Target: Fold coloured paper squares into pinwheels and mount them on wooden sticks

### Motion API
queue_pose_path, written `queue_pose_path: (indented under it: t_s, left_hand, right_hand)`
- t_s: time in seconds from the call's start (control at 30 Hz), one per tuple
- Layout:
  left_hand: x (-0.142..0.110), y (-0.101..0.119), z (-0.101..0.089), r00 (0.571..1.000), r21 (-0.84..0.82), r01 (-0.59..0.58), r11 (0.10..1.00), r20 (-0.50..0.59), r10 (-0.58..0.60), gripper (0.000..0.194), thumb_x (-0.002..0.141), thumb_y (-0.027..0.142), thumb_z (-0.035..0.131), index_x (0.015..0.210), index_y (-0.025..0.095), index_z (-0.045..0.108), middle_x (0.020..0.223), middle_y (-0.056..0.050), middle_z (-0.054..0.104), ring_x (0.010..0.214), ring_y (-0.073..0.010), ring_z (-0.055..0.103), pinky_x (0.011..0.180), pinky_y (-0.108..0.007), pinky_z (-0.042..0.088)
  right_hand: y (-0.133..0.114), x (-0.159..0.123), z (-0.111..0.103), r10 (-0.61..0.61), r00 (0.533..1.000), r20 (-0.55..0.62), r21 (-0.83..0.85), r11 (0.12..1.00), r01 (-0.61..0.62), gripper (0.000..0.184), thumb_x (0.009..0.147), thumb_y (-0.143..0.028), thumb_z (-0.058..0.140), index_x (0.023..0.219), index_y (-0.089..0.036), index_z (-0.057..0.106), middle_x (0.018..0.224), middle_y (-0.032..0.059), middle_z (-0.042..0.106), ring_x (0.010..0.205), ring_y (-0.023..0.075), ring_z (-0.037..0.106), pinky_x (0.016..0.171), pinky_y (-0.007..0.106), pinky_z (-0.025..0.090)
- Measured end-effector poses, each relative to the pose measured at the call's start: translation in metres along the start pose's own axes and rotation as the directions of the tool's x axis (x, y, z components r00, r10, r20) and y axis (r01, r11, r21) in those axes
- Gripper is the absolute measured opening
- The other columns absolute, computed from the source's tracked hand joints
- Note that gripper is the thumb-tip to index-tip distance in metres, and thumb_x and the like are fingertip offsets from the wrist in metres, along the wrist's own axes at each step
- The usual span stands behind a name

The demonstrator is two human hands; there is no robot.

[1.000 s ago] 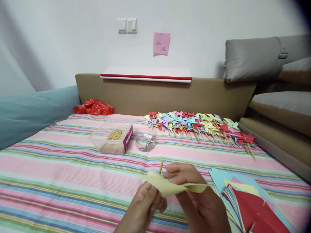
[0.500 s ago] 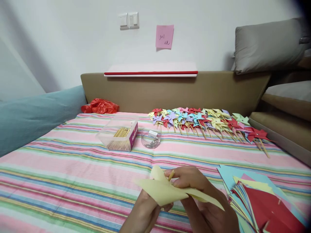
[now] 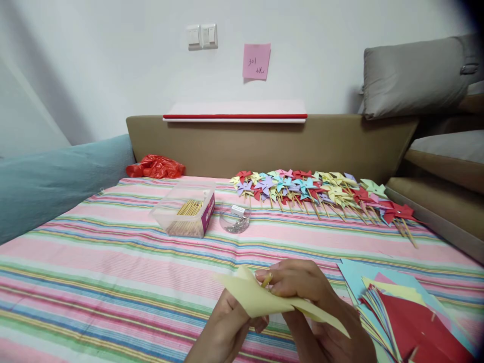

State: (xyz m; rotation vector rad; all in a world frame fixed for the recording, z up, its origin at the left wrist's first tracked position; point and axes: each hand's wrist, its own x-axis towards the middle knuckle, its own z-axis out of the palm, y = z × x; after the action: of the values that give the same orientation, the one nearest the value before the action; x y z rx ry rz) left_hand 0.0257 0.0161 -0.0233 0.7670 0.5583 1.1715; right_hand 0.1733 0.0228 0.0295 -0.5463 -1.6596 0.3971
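Low in the middle of the view, both my hands hold one pale yellow paper sheet (image 3: 257,300) with its corners folded up. My left hand (image 3: 227,333) grips it from beneath at the left. My right hand (image 3: 302,292) pinches the folded corners from above, together with the tip of a thin wooden stick (image 3: 266,280) that pokes up between its fingers. The paper's right part trails down over my right wrist.
On the striped bed cover (image 3: 113,262) stand a clear box of wooden sticks (image 3: 185,209) and a small clear tub of pins (image 3: 236,218). A row of several finished paper pinwheels (image 3: 317,194) lies behind. A stack of coloured paper (image 3: 408,312) lies at the lower right. A red bag (image 3: 156,168) sits by the headboard.
The stick stood well above the paper a second ago; now only its tip shows between my right fingers. The paper corners have been gathered closer. My view shifted slightly.
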Motion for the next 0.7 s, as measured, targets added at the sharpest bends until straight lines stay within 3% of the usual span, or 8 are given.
queue_pose_path:
  t_s: [0.1,0.3,0.47,0.7]
  left_hand:
    - [-0.002,0.003,-0.006,1.000,0.061,-0.005,0.998,-0.001,0.005,0.031,0.074,0.037,0.083,0.069,0.014,0.063,0.064,0.000,0.050,0.062,-0.0102,0.045,0.062,-0.023,0.037]
    - [-0.004,0.012,-0.026,0.998,0.264,0.012,0.964,-0.059,0.003,0.030,0.078,0.042,0.081,0.091,0.018,0.070,0.081,-0.003,0.062,0.076,-0.0151,0.055,0.072,-0.026,0.044]
    - [-0.003,0.037,-0.021,0.998,0.506,0.009,0.862,0.042,-0.035,0.030,0.084,0.047,0.073,0.090,0.017,0.075,0.081,-0.003,0.059,0.074,-0.0147,0.050,0.069,-0.026,0.041]
    - [-0.006,0.050,-0.022,0.993,0.642,-0.076,0.763,0.122,-0.003,0.041,0.090,0.055,0.061,0.088,0.017,0.077,0.074,-0.004,0.056,0.067,-0.0150,0.044,0.061,-0.026,0.034]
  right_hand:
    - [-0.005,0.002,-0.004,0.022,0.999,0.031,-0.004,1.000,-0.022,0.018,0.093,-0.013,0.057,0.106,-0.024,0.061,0.104,0.0019,0.074,0.104,0.0179,0.064,0.087,0.031,0.053]
    - [-0.013,0.003,-0.009,0.108,0.990,0.095,0.006,0.994,-0.109,0.022,0.092,-0.008,0.057,0.105,-0.026,0.061,0.106,0.0014,0.073,0.107,0.0184,0.065,0.092,0.034,0.054]
    - [-0.013,0.006,-0.004,0.169,0.982,0.085,0.154,0.972,-0.180,0.022,0.094,-0.009,0.054,0.104,-0.027,0.062,0.101,0.0012,0.073,0.101,0.0172,0.068,0.086,0.031,0.057]
    - [-0.011,0.002,-0.001,0.417,0.900,0.130,0.355,0.827,-0.435,0.009,0.097,-0.024,0.057,0.097,-0.025,0.066,0.096,0.0032,0.072,0.090,0.0188,0.070,0.081,0.030,0.058]
